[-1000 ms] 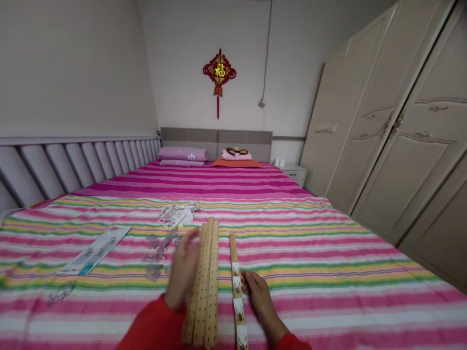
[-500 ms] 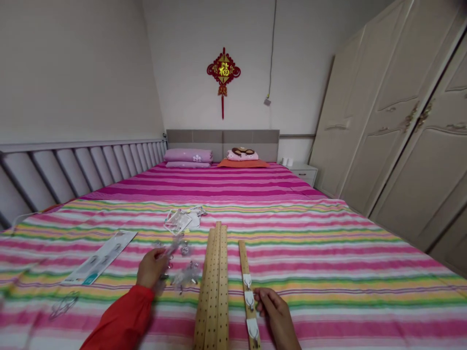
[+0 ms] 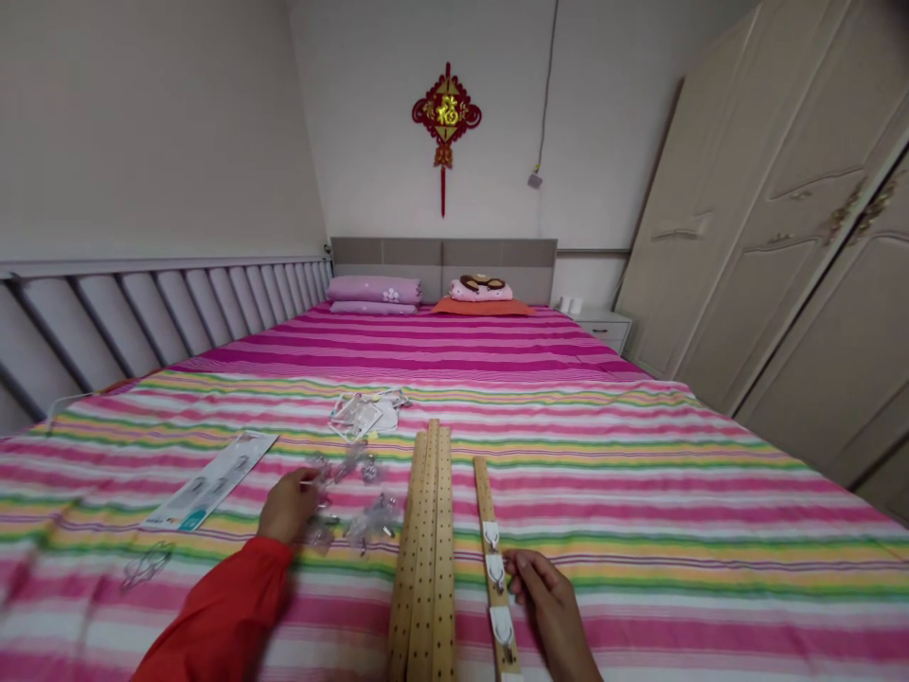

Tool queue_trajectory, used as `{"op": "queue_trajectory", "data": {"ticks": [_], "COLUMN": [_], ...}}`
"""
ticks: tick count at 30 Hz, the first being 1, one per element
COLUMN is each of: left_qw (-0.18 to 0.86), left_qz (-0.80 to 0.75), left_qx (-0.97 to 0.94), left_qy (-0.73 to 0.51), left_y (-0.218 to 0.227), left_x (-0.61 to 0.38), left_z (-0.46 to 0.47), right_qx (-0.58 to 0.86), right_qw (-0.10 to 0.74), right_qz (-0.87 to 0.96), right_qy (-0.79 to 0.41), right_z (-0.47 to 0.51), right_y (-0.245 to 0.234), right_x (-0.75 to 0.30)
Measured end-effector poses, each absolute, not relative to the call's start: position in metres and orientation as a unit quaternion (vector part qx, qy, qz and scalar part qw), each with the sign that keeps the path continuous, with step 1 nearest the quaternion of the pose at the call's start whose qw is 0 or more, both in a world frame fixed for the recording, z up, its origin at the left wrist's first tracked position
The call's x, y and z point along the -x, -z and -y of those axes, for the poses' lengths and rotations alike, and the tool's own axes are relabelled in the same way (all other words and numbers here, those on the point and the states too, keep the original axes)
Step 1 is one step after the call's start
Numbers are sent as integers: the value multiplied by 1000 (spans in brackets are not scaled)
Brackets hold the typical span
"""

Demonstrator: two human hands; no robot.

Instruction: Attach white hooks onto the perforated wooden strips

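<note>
My left hand (image 3: 285,510), in a red sleeve (image 3: 231,606), reaches over small clear plastic packets (image 3: 370,524) with metal pieces inside. Its thumb and fingers pinch together on a small pale thing too unclear to name. My right hand (image 3: 550,599) lies beside a narrow wooden strip (image 3: 483,483) with a row of holes. Several white hooks (image 3: 495,572) sit along that strip. The curled right fingertips are close to the middle hook; what they grip, if anything, is hidden. Between the hands lie several longer wooden strips (image 3: 428,549) with holes, side by side.
A flat package of hooks (image 3: 213,481) lies at the left, a wire-like piece (image 3: 148,565) near it. Clear and white packaging (image 3: 365,414) is heaped beyond the packets. Everything rests on a striped sheet (image 3: 639,530) over a bed with a left side rail (image 3: 177,317).
The clear packet that my left hand held up now appears to lie among the others, and the hand has drawn slightly left. My right hand stays beside the strip. The view has shifted slightly.
</note>
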State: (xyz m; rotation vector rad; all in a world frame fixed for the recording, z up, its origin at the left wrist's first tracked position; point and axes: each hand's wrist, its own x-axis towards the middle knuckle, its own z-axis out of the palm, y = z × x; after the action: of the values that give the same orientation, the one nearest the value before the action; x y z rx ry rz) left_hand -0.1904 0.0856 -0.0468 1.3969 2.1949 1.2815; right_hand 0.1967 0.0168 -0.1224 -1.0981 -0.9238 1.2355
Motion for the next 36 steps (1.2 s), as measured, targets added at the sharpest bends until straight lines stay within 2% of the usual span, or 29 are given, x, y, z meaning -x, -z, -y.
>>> {"op": "queue_trajectory", "data": {"ticks": [7,13,17,20,24,30,36], "left_qw": [165,120,260,385,489,523,538], "left_qz": [-723,-634,-570,-536,-524,-476,-464], "left_qx": [-422,-368,-309,-295,-389,-543,-566], "left_qy": [-522,-670,-716,-691,-578,-452,-418], "left_y": [42,14,-7,-18,-26,-19,-4], "left_x": [201,181,144,108,64,15,-13], "left_z": [-80,-65,-48,-32,-14,-3,3], "right_qx": [467,459,456,448,449,399,375], "right_qw": [591,599,605,609,596,554,540], "right_qz": [394,385,380,366,363,459,497], "right_qy": [-527,-531,-530,-543,-558,-568,-566], "right_z": [-19,-18,-19,-21,-19,-4,12], "right_y": [123,123,122,117,93,43,40], "right_x": [-197,-196,-195,-195,-192,-178,-180]}}
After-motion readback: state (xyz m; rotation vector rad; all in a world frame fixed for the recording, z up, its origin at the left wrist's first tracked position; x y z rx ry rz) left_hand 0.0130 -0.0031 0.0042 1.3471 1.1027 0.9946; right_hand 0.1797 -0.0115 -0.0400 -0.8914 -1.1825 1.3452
